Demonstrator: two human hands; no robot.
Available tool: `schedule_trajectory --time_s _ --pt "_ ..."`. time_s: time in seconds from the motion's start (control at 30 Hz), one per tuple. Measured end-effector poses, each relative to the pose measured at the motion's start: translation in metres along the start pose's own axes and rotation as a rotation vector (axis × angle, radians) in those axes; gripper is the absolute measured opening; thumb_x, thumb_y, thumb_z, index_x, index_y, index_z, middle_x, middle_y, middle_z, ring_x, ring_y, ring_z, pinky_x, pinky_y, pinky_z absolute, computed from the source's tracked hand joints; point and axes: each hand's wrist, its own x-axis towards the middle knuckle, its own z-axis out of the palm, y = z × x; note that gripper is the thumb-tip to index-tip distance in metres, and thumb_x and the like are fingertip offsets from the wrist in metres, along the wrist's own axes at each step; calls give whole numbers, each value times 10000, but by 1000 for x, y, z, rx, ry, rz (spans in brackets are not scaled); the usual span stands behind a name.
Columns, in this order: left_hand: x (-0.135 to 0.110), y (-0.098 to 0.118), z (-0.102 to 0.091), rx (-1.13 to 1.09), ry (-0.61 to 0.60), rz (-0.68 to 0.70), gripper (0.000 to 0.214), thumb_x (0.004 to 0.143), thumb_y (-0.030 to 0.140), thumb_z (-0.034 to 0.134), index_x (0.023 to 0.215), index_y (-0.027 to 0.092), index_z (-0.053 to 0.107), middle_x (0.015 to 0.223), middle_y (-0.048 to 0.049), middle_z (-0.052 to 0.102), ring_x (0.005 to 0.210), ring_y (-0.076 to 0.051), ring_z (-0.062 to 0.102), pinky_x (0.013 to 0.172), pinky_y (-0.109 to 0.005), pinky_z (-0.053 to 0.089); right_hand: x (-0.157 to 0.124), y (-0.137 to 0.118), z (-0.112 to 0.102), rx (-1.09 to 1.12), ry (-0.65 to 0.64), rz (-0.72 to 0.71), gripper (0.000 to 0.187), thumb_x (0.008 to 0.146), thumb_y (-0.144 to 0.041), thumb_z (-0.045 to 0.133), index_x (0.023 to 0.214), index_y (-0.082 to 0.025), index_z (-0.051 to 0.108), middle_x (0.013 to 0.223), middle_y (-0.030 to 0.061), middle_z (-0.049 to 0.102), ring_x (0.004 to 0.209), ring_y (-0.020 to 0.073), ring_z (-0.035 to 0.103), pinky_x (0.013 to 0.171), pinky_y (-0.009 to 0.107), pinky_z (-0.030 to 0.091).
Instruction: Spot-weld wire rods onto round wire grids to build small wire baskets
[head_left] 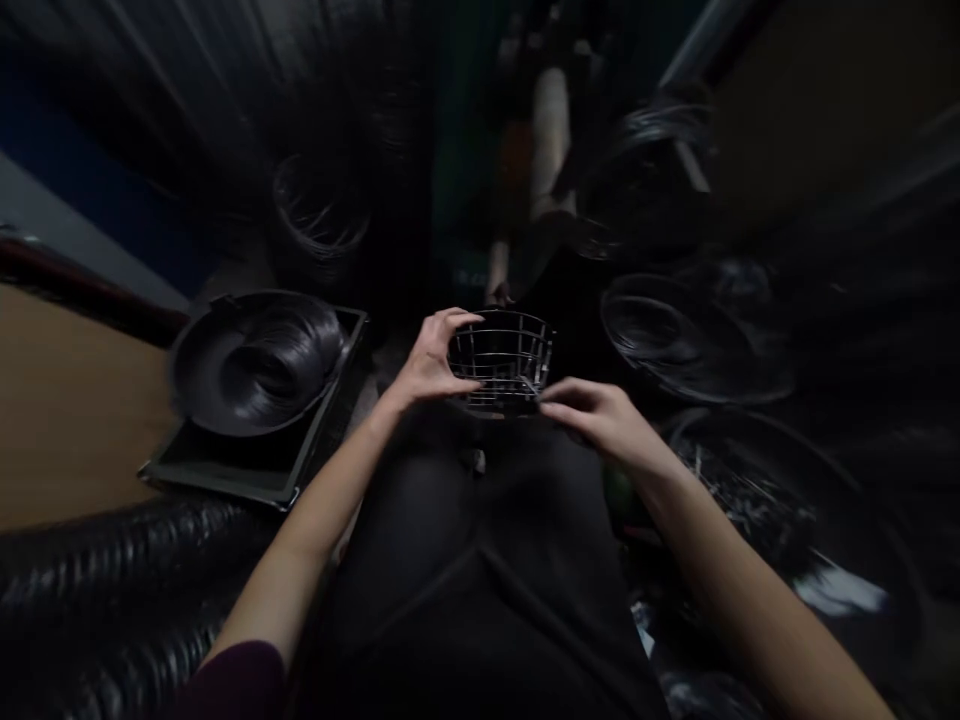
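Observation:
A small cage of shiny metal wire, curved and open in a grid, is held up in front of my lap. My left hand is closed around its left side, with the fingers over the top and the thumb near the bottom. At the cage's lower right corner, my right hand is pinched, thumb and fingers together. A thin slanted bit of metal shows by those fingertips. Whether it belongs to the cage or is in the pinch, I cannot tell.
To the left, a dark basin holds a wire coil and stands on a framed tray. On the right are a round dish and a basin of small metal pieces. Wire loops lie further back.

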Motion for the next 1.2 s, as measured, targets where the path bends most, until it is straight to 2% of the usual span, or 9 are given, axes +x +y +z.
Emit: schedule_trajectory --time_s 0.07,0.17,0.23,0.3,0.37,0.47,0.7,0.97,1.2 --pt "10 10 -1 107 -69 27 733 569 394 857 1223 247 560 1354 -119 485 1279 -333 454 1096 -512 386 25 -12 0 -40 -106 7 393 780 -515 707 905 -145 751 690 32 678 549 127 552 502 242 421" --pt "17 18 2 200 -117 59 602 579 390 848 1119 238 633 1364 -122 469 1281 -355 438 1089 -538 372 48 -16 5 -334 -5 -98 264 854 -406 673 883 -159 759 744 38 719 614 134 607 567 237 426" --pt "17 19 3 211 -113 72 551 593 394 844 1085 234 654 1370 -124 459 1288 -357 428 1087 -535 374 51 -15 11 -654 83 -234 213 902 -339 631 955 -174 756 855 58 751 717 160 664 616 244 433" --pt "16 19 3 189 -100 55 553 602 397 846 1096 237 657 1375 -122 449 1291 -351 426 1083 -526 388 47 -14 15 -934 75 -340 265 932 -325 597 1124 -184 712 1041 81 746 816 192 694 607 254 425" --pt "17 17 3 155 -91 18 582 604 392 851 1130 248 648 1374 -115 446 1285 -340 434 1082 -521 401 42 -15 16 -1117 24 -388 331 956 -306 556 1257 -197 640 1191 80 702 859 204 704 555 262 396" --pt "23 14 4 118 -66 -26 610 596 366 861 1154 257 638 1361 -104 450 1287 -331 439 1096 -523 401 43 -19 11 -1264 -25 -416 335 993 -242 460 1294 -216 604 1257 48 673 846 190 710 507 275 346" --pt "39 9 6 113 -28 -37 639 586 312 860 1176 246 623 1354 -102 438 1291 -328 438 1105 -521 402 61 -28 -2 -1333 -26 -455 344 1008 -234 403 1289 -237 601 1246 35 679 837 187 711 505 284 336" --pt "43 5 2 102 -40 -45 621 591 321 858 1159 238 623 1361 -107 433 1299 -328 432 1114 -513 395 65 -33 -1 -1337 -52 -438 358 1014 -249 380 1297 -251 599 1245 30 680 844 202 710 518 275 354" --pt "51 -1 -1 64 -34 -22 636 575 339 867 1141 215 604 1284 -102 502 1262 -308 477 1096 -474 410 75 -29 -3 -1273 8 -459 331 1010 -281 411 1248 -259 641 1168 33 715 835 191 707 542 258 384"
